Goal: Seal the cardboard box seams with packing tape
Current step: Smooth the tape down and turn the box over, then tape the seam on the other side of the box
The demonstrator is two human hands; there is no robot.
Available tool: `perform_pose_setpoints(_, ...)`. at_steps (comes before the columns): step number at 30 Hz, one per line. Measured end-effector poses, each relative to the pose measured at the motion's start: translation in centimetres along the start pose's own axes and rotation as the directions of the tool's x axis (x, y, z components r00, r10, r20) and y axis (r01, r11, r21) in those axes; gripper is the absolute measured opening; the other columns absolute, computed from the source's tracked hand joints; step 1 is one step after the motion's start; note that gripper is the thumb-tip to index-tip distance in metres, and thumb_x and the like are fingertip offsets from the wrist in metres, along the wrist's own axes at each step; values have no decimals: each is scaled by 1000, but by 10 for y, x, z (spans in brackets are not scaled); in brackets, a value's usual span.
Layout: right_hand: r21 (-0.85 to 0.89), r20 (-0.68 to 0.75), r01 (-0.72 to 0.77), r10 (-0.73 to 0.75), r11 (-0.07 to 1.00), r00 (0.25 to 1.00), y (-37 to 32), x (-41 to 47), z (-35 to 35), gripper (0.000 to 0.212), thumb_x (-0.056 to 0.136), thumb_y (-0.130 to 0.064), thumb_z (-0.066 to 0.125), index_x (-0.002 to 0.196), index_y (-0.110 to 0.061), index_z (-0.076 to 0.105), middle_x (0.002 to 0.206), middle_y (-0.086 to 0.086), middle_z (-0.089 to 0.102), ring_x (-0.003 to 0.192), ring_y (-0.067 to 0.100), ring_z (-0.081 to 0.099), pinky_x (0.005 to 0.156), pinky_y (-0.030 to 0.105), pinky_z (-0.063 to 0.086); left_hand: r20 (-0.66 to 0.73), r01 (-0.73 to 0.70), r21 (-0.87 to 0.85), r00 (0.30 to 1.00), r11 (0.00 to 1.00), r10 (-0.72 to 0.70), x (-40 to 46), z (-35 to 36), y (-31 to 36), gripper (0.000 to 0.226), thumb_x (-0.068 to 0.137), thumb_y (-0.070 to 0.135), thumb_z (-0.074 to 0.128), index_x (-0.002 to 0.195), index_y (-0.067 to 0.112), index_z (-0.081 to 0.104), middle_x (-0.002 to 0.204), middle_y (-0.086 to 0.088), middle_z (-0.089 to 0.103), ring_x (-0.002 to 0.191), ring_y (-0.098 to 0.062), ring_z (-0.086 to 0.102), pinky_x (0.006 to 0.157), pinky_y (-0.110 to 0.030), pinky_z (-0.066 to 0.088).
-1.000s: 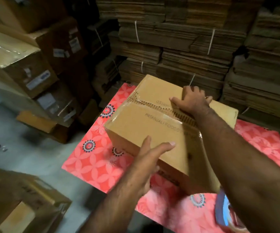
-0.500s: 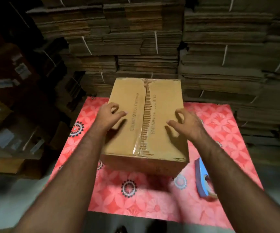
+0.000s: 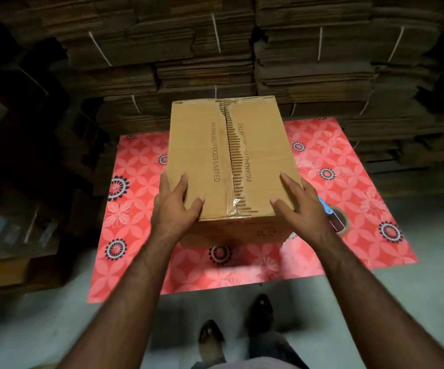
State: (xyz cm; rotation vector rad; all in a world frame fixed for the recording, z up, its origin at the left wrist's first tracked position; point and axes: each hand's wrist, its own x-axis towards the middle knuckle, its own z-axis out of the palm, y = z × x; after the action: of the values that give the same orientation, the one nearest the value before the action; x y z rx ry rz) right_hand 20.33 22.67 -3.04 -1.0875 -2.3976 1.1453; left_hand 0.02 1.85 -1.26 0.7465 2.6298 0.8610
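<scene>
A brown cardboard box (image 3: 204, 145) printed "PATANJALI FOODS LIMITED" stands on a red flowered mat (image 3: 135, 187). Clear tape runs along its torn centre seam and over the near edge. My left hand (image 3: 174, 206) grips the box's near left corner, thumb on top. My right hand (image 3: 299, 206) grips the near right corner in the same way. A tape dispenser (image 3: 335, 218) with a blue handle and a brown roll lies on the mat just right of my right hand, partly hidden by it.
Tied bundles of flattened cardboard (image 3: 308, 62) are stacked high behind the mat and to the right. Dark boxes with labels (image 3: 7, 209) crowd the left side. My feet (image 3: 236, 328) stand on grey floor in front of the mat.
The box has been turned so its seam points straight away from me. Both hands slid from the top of the box to its near corners. The view has tilted further down.
</scene>
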Motion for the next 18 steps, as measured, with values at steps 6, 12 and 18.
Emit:
perform_pose_setpoints(6,25,-7,1,-1,1000,1000,1,0,0,70,86,-60,57,151,-44,34,161,10,22,149,20,21,118,45,29,22,-11,84,1000,996,10,8,4,2,74,89,51,58,155,32,30,167,-10,-2,142,-45,29,112,-47,35)
perform_pose_setpoints(12,33,1,72,-72,997,997,8,23,-11,61,96,-46,60,151,-32,39,158,7,29,148,15,24,112,23,22,50,-4,62,999,998,1,28,3,12,85,76,61,55,151,25,40,163,-17,13,137,-44,37,111,-47,39)
perform_pose_setpoints(18,-26,-308,-123,109,992,945,77,21,-32,32,102,-33,47,109,-4,57,102,18,65,94,35,61,70,29,32,-335,-152,51,928,987,160,13,19,39,55,75,39,51,120,10,66,131,-15,61,123,-36,54,102,-47,42)
